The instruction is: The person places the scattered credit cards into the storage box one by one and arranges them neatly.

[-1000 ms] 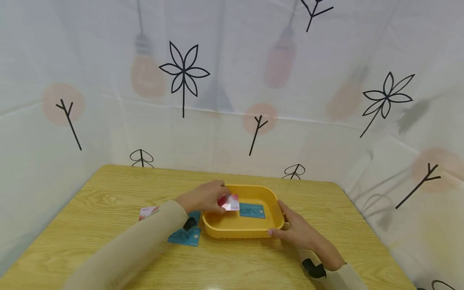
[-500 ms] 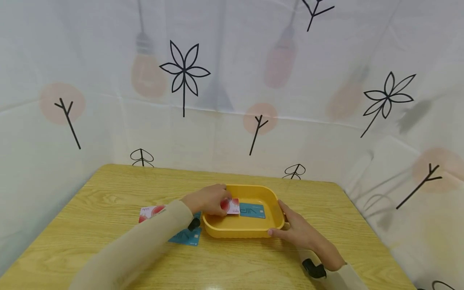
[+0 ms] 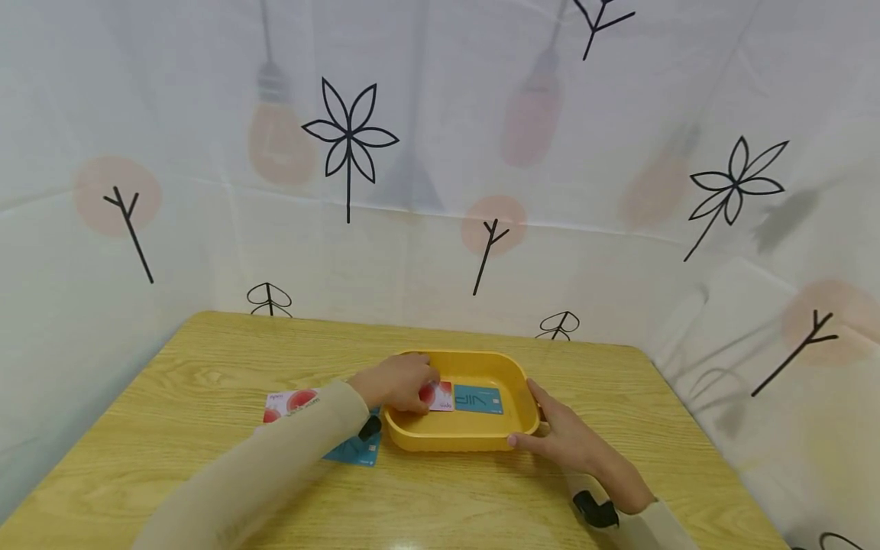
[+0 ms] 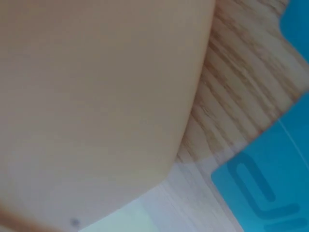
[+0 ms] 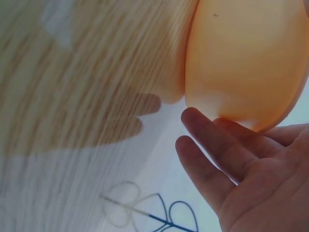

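My left hand (image 3: pixel 400 382) reaches into a yellow plastic tray (image 3: pixel 457 442) and pinches a red-and-white card (image 3: pixel 444 396), whose left part its fingers cover. Right beside that card, a blue VIP card (image 3: pixel 479 399) lies on the tray floor. My right hand (image 3: pixel 572 439) spreads round the tray's right near corner, thumb at the near wall and a finger along the right side. In the right wrist view its fingers (image 5: pixel 217 145) look fairly straight beside the tray wall (image 5: pixel 241 58).
On the wooden table (image 3: pixel 447 504), left of the tray, lie a red-and-white card (image 3: pixel 287 402) and blue cards (image 3: pixel 356 452), partly hidden under the left sleeve. The left wrist view shows a blue card (image 4: pixel 275 179) close up. A white patterned cloth (image 3: pixel 440 252) hangs behind the table.
My left hand has lowered slightly toward the near side with the red-and-white card, which now lines up with the blue card in the tray. The right hand and tray have stayed put.
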A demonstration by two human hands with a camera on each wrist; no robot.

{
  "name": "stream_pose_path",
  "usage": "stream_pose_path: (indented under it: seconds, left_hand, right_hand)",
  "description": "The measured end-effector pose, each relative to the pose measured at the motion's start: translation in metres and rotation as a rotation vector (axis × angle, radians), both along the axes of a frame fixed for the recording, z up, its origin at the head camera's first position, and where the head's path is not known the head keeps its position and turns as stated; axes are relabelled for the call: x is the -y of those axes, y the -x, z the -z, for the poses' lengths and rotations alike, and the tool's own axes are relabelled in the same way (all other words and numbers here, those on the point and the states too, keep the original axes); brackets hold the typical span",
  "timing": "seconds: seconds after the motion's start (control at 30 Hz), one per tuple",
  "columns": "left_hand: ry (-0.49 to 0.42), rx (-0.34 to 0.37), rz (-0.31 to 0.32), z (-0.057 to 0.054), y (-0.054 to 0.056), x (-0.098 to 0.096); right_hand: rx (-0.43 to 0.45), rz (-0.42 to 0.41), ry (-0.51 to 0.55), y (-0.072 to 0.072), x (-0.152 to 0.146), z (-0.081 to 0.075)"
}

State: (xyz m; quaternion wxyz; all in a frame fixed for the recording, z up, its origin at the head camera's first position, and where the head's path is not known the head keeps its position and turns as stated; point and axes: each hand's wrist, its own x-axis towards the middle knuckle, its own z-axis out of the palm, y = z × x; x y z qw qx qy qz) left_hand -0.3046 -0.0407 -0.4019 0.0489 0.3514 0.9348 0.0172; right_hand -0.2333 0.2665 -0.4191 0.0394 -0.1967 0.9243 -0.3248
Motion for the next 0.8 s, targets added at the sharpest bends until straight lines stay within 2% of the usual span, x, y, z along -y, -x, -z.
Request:
stream_pose_path:
  seconds: [0.43, 0.8]
  left_hand:
    - [0.016, 0.009, -0.040, -0.001, -0.007, -0.004]
    - [0.031, 0.008, -0.039, -0.001, -0.011, -0.006]
  right_hand:
    - [-0.004, -0.012, -0.009, -0.001, -0.003, 0.001]
    - [0.002, -0.011, -0.008, -0.003, -0.005, 0.001]
